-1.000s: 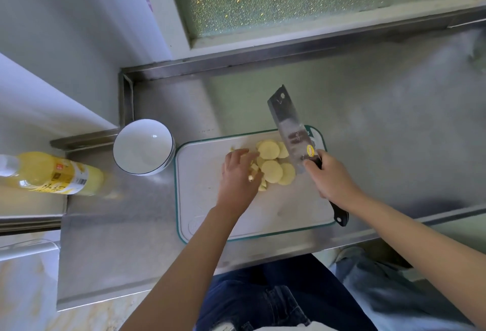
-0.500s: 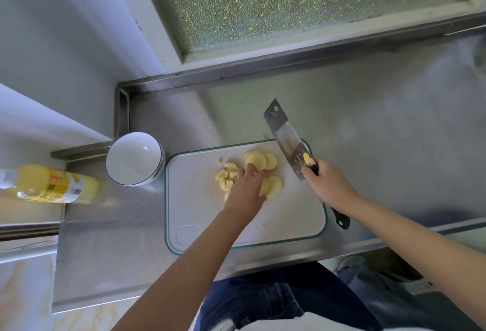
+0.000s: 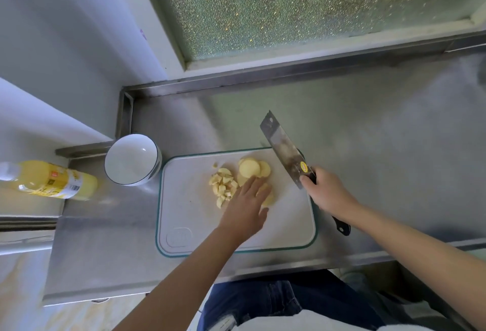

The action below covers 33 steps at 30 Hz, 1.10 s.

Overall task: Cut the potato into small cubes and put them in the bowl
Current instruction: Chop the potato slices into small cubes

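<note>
Steel cleaver [image 3: 284, 149] clamped by handle in right hand [image 3: 327, 195], blade poised over upper right edge of cutting board [image 3: 200, 225]; long axis runs lower right to upper left, tip toward upper left of frame. Left hand [image 3: 247, 200] flat, fingers straight, pressing potato slices [image 3: 253, 169] mid-board. Cubes [image 3: 223, 186] heaped just left of slices; bowl [image 3: 132, 159] left of board on counter [image 3: 381, 146], no cubes inside. Step judged: dicing, roughly midway. Next move calls for steadying slices, blade down across them, fingertips kept clear.
</note>
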Available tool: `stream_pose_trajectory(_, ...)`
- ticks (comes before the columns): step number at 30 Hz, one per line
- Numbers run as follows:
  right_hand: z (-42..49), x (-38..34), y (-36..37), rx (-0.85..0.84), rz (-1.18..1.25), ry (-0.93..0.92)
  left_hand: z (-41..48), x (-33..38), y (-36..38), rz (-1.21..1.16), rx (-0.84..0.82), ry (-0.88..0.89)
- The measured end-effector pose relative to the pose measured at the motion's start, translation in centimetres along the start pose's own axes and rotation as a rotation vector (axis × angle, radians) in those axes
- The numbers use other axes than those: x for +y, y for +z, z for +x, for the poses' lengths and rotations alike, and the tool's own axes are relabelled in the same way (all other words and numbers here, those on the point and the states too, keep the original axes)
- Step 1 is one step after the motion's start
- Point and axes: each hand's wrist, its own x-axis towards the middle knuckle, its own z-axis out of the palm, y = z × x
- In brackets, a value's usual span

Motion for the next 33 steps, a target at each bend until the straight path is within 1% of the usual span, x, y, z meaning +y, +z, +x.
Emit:
stream_pose_trajectory(3,0.0,0.1,-0.4,-0.001,-0.058,-0.022,-0.3,0.3,0.3,-0.01,0.022,-0.046)
stream_pose_trajectory(6,0.0,0.4,-0.6,0.002,-0.092,-0.031,0.1,0.8,0.0,-0.079,0.023,-0.101)
stream_pose_trajectory(10,0.2,0.5,-0.8,-0.015,-0.117,-0.038,0.6,1.3,-0.3,-0.259,-0.024,-0.299)
stream_pose_trajectory(12,0.2,0.4,-0.8,-0.02,-0.135,-0.048,0.8,1.4,-0.4,-0.245,-0.056,-0.333)
stream_pose_trajectory(15,0.1,-0.1,-0.7,-0.022,-0.152,-0.07,0.4,1.6,-0.3,-0.174,-0.057,-0.306)
stream_pose_trajectory(18,-0.1,-0.7,-0.3,-0.032,-0.171,-0.085,-0.4,1.6,0.3,-0.138,0.001,-0.261)
stream_pose_trajectory(24,-0.7,-2.0,1.6,-0.031,-0.148,-0.087,-2.4,-0.2,0.7,-0.246,0.033,-0.259)
stream_pose_trajectory(27,-1.5,-3.0,3.1,-0.028,-0.119,-0.069,-4.1,-2.3,0.1,-0.324,0.097,-0.317)
stream_pose_trajectory(33,-3.8,-5.6,7.1,-0.089,-0.117,-0.114,-7.8,-7.8,-2.0,-0.402,0.307,-0.495)
